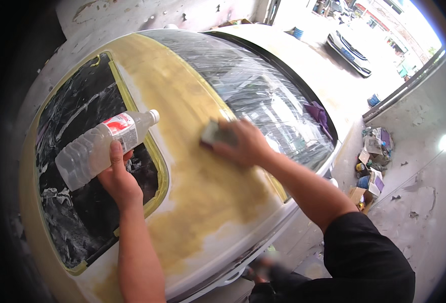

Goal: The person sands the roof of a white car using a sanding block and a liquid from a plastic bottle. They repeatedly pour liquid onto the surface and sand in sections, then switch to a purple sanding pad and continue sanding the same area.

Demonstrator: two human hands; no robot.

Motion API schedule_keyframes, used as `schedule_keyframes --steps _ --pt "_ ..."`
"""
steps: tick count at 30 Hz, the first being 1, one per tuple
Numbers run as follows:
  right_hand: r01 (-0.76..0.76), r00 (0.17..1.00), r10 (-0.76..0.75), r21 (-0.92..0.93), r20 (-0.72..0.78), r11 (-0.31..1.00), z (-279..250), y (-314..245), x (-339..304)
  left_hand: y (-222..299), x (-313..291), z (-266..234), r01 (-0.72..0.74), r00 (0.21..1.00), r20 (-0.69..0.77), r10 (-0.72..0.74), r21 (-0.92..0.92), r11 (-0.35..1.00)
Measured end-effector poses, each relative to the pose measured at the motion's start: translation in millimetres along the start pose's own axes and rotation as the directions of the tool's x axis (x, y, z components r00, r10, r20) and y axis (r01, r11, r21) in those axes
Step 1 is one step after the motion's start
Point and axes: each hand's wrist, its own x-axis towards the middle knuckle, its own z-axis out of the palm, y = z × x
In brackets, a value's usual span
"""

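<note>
My left hand (120,181) is wrapped round a clear plastic bottle (92,152) with a red and white label and a white cap. The bottle lies tilted above the car's sunroof (64,214), its capped end up and to the right. A small greyish sanding block (218,134) is gripped in my right hand (246,145), which looks slightly blurred. It presses on the tan-yellow patch of the car roof (182,222), between the sunroof and the windshield (268,96). The block's underside is hidden.
Yellow tape borders the sunroof, and streaked plastic film covers the windshield. A purple cloth (318,115) lies by the windshield's lower edge. Cardboard boxes and cans (369,177) sit along the right wall. Through the doorway, a car bumper (349,54) rests on the ground.
</note>
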Motion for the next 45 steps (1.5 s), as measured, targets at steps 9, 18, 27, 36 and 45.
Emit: schedule_keyframes --steps 9,18,27,36,45 --pt "0.246 0.956 -0.278 0.251 0.098 0.936 -31.2 -68.5 -124.9 -3.9 7.1 -4.9 0.059 0.996 -0.062 -0.066 -0.1 0.993" --pt "0.404 0.914 -0.401 0.032 -0.063 0.914 30.5 -116.7 -100.8 -21.1 27.1 -23.5 0.16 0.979 -0.083 -0.188 -0.268 0.95" --pt "0.503 0.859 -0.417 0.34 -0.296 0.795 16.9 -74.0 -125.7 -30.5 40.8 -40.9 0.189 0.976 -0.057 -0.209 -0.241 0.952" --pt "-0.575 0.732 0.591 0.157 -0.341 0.803 -81.1 252.2 -186.1 -31.7 47.6 -52.3 0.142 0.987 -0.057 -0.152 -0.158 0.977" --pt "-0.837 0.445 0.789 0.116 -0.422 0.534 -103.3 512.7 -210.6 -31.4 76.8 -98.0 0.066 0.997 0.047 -0.063 -0.053 0.996"
